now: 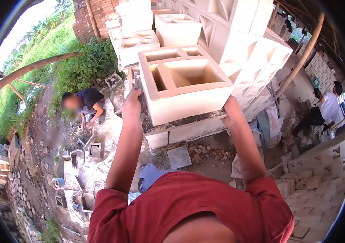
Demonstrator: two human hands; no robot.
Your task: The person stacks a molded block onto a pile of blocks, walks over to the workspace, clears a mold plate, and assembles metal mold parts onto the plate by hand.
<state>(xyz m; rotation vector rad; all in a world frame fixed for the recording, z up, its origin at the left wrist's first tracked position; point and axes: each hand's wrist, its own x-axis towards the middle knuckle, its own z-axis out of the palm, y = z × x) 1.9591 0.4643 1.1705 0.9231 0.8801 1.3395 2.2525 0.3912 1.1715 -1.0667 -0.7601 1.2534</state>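
A pale block with several square openings (188,103) sits on a dark, flat board (180,123) in front of me. My left hand (132,103) holds the board's left edge, its fingers mostly hidden behind it. At the right edge, my right hand (233,111) grips the same board, with its fingers largely out of sight underneath. Just beyond stand a block with round openings (139,42) and another pale block (177,30).
Stacked patterned blocks (253,60) rise at the right. A person in dark clothes (87,103) crouches at the left near metal frames (95,150). Another person in a white shirt (328,106) is at the far right. A bamboo pole (302,56) leans behind the stack.
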